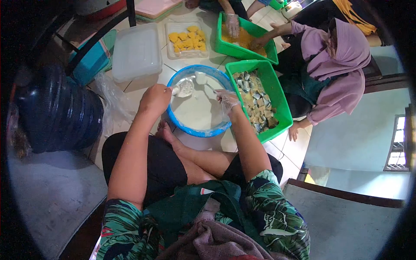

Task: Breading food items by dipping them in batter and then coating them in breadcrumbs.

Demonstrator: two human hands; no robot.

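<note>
A round blue plastic basin (200, 133) stands on the floor before me, holding a white batter (199, 112). At its left rim my left hand (156, 100), bare, grips the handle of a batter-coated ladle or strainer (185, 87). My right hand (228, 99), in a clear plastic glove, holds a thin-handled spoon or ladle (201, 78) over the batter. White batter covers its head. Just right of the basin is a green plastic crate (286, 109) with many cut pieces (256, 97), some with silvery, fish-like skin.
A clear tray (169, 53) holds yellow crumb-coated pieces (188, 39). Two people's hands reach into another green crate (221, 48) of orange crumbs (247, 39). A lidded plastic box (138, 52), plastic bag (112, 100) and large water jug (61, 110) stand at left.
</note>
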